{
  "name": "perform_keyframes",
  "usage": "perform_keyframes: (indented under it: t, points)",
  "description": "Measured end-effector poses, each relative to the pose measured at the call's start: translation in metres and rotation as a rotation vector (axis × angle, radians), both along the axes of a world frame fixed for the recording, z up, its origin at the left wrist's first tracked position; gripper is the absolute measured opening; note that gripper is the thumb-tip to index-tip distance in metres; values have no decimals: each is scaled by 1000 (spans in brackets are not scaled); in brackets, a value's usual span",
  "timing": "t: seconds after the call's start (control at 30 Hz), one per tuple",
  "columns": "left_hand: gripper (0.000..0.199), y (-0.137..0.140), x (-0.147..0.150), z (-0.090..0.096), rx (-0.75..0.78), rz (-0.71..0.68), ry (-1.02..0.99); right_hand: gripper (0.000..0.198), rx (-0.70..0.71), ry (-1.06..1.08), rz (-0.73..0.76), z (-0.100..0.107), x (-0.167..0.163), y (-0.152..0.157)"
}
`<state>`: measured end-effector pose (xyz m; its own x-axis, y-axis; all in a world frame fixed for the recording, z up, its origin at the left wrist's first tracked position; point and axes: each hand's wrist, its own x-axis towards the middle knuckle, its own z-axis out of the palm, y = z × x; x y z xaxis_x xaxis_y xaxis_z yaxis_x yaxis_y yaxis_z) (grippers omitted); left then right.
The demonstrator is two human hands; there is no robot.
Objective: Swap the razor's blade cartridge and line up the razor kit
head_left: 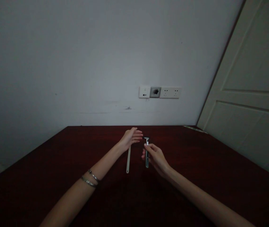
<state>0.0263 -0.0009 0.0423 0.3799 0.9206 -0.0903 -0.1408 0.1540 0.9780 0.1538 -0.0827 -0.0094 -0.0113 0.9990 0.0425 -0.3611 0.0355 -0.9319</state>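
A razor with a T-shaped head and a slim handle is pinched in my right hand, its head pointing toward the wall. My left hand has its fingers stretched out sideways, their tips close to the razor head; whether they touch it I cannot tell. Below that hand runs a long, pale, thin handle with a small hole at its near end. Its far end is hidden behind my left hand, so its kind does not show.
The dark red-brown tabletop reaches back to a grey wall. Sockets are set in the wall above the table's back edge. A pale panelled door stands along the right side. A thin strip lies at the back right corner.
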Motion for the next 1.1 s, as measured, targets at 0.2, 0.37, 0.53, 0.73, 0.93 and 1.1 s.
perform_keyframes:
  t: [0.2,0.37,0.53,0.73,0.93,1.1]
  points:
    - [44,11,13,-21,-289,-210,-252,36,9,-45,-75,-12,-10,-5]
    - [55,2,19,-27,-397,-217,-407,39,-44,-34,-72,-13,-11,-8]
    - [59,-14,28,-26,-425,-145,-545,36,-94,-2,-76,-9,-13,-13]
    - [57,-20,32,-26,-440,-126,-596,37,-119,-49,-142,-11,-14,-12]
    - [55,-19,33,-26,-442,-116,-614,38,-93,-97,-166,-15,-14,-9]
    - [56,-19,34,-26,-432,-113,-610,39,-108,-112,-169,-14,-14,-10]
